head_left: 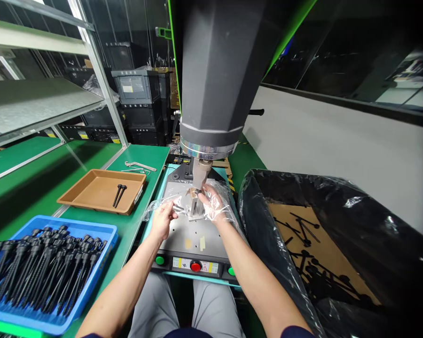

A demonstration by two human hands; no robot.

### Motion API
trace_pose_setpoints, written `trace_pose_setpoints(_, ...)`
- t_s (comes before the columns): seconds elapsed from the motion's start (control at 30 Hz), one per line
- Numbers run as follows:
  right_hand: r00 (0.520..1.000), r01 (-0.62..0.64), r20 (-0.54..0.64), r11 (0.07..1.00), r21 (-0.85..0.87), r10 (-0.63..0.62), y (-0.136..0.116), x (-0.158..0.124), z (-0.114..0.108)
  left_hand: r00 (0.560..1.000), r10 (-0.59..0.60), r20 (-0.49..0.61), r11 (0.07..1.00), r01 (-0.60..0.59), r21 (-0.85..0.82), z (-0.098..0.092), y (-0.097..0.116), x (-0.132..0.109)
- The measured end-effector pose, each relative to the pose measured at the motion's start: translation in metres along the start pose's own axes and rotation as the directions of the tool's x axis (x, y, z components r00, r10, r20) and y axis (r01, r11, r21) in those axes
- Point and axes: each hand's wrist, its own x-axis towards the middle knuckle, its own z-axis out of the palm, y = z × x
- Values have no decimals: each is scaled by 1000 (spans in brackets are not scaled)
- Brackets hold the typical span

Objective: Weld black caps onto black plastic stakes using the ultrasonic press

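My left hand [164, 219] is closed at the left of the metal fixture [194, 203], with its fingers pinched on a thin dark part [178, 207]. My right hand [211, 202] is at the fixture's right side, fingers apart and reaching toward its top, just below the machine's metal tool head [201, 171]. Clear plastic film [229, 199] lies around both hands and the fixture. Whether my right fingers hold something small cannot be made out. The fixture stands on a grey metal plate [183, 232].
A blue tray [112, 230] of black bolt-like parts is at the left. Behind it, a brown tray [82, 195] holds two more, near wrenches [141, 165]. Right of the machine, a black-lined bin [261, 225] contains black parts. Green and red buttons [196, 266] line the machine's front.
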Motion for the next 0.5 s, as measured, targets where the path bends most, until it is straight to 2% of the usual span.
trace_pose_setpoints(0.17,984,-178,3,984,18,178,15,-31,-19,999,31,-16,998,-30,57,-4,-3,3)
trace_pose_setpoints(0.3,965,-263,19,965,2,262,22,-41,-32,998,58,-23,993,-55,103,-10,-8,8)
trace_pose_setpoints(0.4,978,-209,3,977,-39,209,26,-33,-39,989,147,17,965,-148,217,-18,-10,15)
trace_pose_setpoints(0.5,990,-141,5,985,-101,142,32,-12,-44,959,253,131,879,-284,382,-26,-6,29)
